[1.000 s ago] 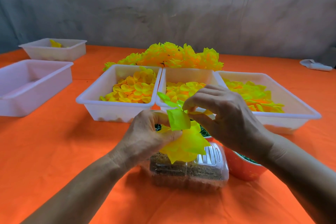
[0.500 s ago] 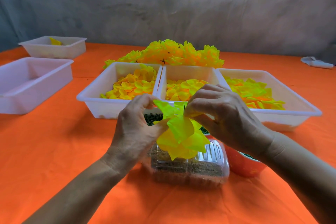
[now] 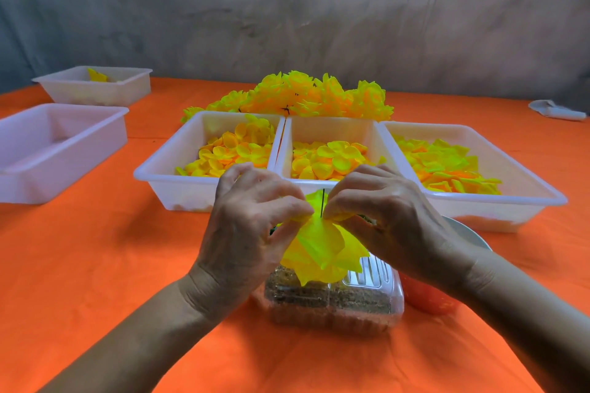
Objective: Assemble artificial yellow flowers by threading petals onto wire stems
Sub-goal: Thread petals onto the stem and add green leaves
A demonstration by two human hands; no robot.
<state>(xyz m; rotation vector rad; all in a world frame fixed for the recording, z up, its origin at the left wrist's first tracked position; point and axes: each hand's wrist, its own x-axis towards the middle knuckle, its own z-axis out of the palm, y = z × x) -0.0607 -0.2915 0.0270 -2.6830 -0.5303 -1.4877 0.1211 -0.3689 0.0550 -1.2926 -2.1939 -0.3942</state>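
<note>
Item: one flower in progress, held above a clear plastic box point(image 3: 332, 300) at the near middle of the orange desk point(image 3: 95, 265).

Done so far (judged from how things lie): a heap of finished yellow flowers point(image 3: 306, 99) lies behind the trays, so many stems appear complete. On the flower in hand, several broad yellow petals point(image 3: 322, 252) already sit on the wire stem point(image 3: 323, 202), whose dark tip stands upright above them.

Left to do: this flower probably needs its smaller inner petals. Three white trays still hold stock: left tray point(image 3: 166, 175) and middle tray point(image 3: 332, 128) with round petals, right tray point(image 3: 523, 188) with pointed ones. How many stems remain cannot be told.

Left hand point(image 3: 252, 233): raised over the box, back of hand to the camera, fingers curled, thumb and forefinger pinching the petal layer just left of the wire.

Right hand point(image 3: 383, 220): mirrored on the other side, fingers curled, tips pinching the petals just right of the wire (the two hands nearly touch at the stem).

Also present: two more white trays at far left, the nearer one point(image 3: 57, 150) and the farther one point(image 3: 95, 89) holding a yellow scrap; an orange cup point(image 3: 427, 298) under the right wrist, mostly hidden.
</note>
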